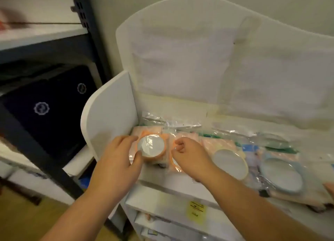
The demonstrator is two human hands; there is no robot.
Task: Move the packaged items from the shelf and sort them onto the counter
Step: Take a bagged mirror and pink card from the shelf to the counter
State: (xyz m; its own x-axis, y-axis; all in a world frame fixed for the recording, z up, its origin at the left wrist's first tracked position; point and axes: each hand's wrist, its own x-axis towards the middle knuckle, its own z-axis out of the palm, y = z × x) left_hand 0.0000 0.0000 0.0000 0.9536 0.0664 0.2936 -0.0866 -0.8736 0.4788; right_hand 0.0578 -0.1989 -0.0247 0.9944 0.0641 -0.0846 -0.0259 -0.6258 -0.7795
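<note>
The left hand [117,161] grips the orange-rimmed round item in clear plastic wrap [151,146] at the white shelf's [162,184] left end, against its side panel [110,110]. The right hand [189,155] pinches the neighbouring wrapped orange package [174,164] just beside.

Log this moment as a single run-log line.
left hand: grips orange-rimmed packaged item | right hand: pinches plastic wrap of neighbouring package | location: white shelf | counter: not in view

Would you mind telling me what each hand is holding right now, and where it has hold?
The left hand grips the orange-rimmed round packaged item by its left rim. The right hand pinches the clear wrapping of the neighbouring package.
</note>
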